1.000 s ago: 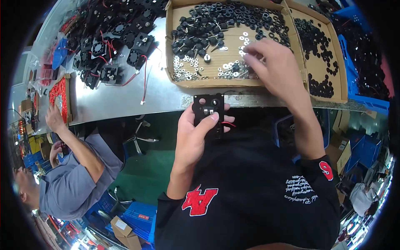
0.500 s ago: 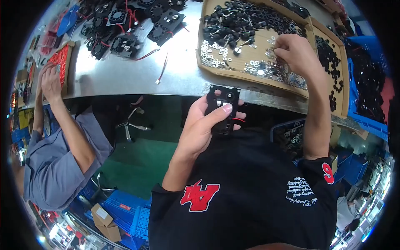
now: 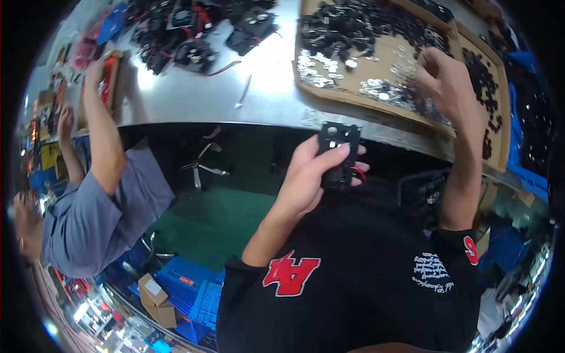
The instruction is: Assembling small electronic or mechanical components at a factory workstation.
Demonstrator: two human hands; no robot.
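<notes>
My left hand (image 3: 303, 176) is closed round a flat black plastic housing (image 3: 339, 134) with holes in its face, thumb pressed on top. A short red wire (image 3: 358, 172) sticks out by the fingers. The housing is in front of the table's near edge, apart from it. Over the right part of a shallow cardboard tray (image 3: 387, 54), my right hand (image 3: 450, 85) has its thumb and forefinger pinched together. Whatever they may hold is too small and blurred to make out. Silver washers (image 3: 376, 89) and black-headed screws (image 3: 335, 29) lie loose in that tray.
Black fan units (image 3: 194, 53) with red wires are heaped at the back left of the metal table (image 3: 265, 106). Small black parts (image 3: 485, 88) fill a cardboard compartment at right, beside a blue crate (image 3: 532, 181). To my left, a co-worker in grey (image 3: 100, 229) reaches into a box of red parts (image 3: 109, 82).
The whole view has shifted and blurred. My left hand still grips the housing, and my right hand stays over the tray, fingers pinched. The co-worker's arm has moved at the box of red parts.
</notes>
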